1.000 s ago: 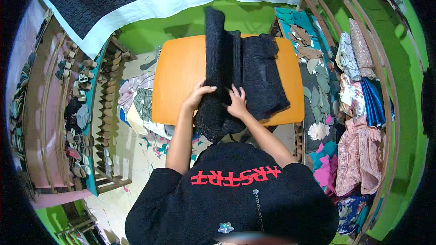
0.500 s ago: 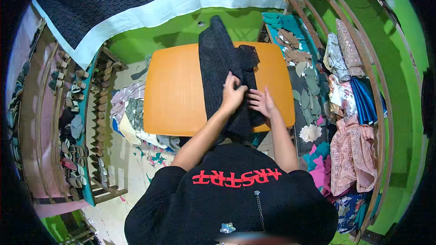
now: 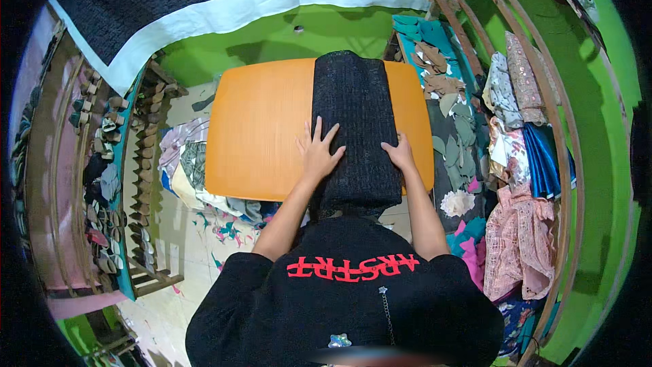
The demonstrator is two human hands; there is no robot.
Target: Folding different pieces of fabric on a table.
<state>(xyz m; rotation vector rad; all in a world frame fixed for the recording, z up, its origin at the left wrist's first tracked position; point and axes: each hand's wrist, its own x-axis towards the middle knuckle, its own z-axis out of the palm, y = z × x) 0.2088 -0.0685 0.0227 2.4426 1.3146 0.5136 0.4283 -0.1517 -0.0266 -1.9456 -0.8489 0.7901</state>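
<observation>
Cloth (image 3: 356,98) now folded over, flat between fingers: left hand (image 3: 318,158) splayed, ungripping; right hand (image 3: 402,156) at edge, grip unclear. Fold seems settled.

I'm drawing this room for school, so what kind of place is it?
Probably a small workshop, maybe for clothes or shoes: black cloth lies on the orange table, flat cut pieces are spread at the right, and shoes line the left.

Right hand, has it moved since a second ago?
Yes, your right hand has moved rightward, closer to the right edge of the orange table.
</observation>
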